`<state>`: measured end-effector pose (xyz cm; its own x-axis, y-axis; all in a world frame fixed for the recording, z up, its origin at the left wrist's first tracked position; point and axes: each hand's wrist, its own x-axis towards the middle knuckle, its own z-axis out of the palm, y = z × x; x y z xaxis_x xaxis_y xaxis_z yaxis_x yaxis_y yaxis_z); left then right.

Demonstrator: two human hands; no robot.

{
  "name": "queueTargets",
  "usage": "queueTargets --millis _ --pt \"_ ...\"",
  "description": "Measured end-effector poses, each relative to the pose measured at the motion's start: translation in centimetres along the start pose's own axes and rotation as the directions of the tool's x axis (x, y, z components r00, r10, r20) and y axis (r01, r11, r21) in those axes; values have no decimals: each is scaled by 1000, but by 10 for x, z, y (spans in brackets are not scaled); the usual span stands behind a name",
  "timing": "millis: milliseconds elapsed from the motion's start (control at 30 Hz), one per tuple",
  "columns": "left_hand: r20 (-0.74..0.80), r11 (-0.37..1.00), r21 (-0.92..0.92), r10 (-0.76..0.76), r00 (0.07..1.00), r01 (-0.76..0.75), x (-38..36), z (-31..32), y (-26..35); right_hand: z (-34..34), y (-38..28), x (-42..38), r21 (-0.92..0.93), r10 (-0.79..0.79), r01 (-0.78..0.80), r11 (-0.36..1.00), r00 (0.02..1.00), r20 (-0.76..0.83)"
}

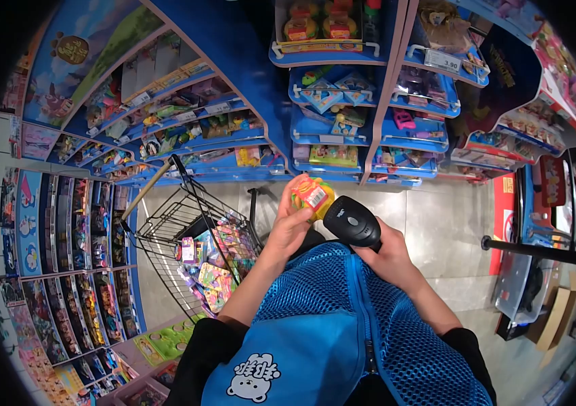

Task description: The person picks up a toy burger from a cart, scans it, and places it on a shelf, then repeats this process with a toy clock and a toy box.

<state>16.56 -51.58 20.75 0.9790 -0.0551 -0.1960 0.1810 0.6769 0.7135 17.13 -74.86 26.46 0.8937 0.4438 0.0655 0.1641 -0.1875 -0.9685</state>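
Note:
In my left hand (289,222) is a small round yellow package (315,196) with a red top and a white barcode label facing up. The fingers are wrapped round its left side. My right hand (391,254) grips the handle of a black barcode scanner (351,222), whose head points toward the package and overlaps its right edge in this view. Both hands are in front of my blue mesh vest (315,277).
A black wire shopping cart (166,227) with colourful packaged goods (217,277) stands at my left. Blue shelves (332,128) of toys rise ahead, more racks (74,257) on the left. At right are a black bar (531,250) and a clear plastic bin (521,291).

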Motion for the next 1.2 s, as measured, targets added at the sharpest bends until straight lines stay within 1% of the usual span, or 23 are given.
queueTargets --millis 333,533,833,933,1033,1200 --pt "20 999 -23 45 999 -44 -4 4 -14 -6 7 -18 -3 11 -11 1000 1000 -7" --pt "32 998 24 60 998 -61 0 6 -13 -10 7 -29 -9 40 -40 999 999 -26" --pt "41 999 36 31 999 -33 -2 10 -19 -12 6 -42 -3 48 -48 999 998 -29" --pt "64 997 70 29 998 -33 -2 6 -23 -13 3 -43 -5 41 -41 999 999 -34" --pt "67 999 41 7 998 -9 -5 11 -24 -13 3 -44 -16 67 -67 998 997 -32" --pt "56 1000 4 -14 998 14 -8 16 -28 -16 5 -46 -24 64 -64 998 998 -27"
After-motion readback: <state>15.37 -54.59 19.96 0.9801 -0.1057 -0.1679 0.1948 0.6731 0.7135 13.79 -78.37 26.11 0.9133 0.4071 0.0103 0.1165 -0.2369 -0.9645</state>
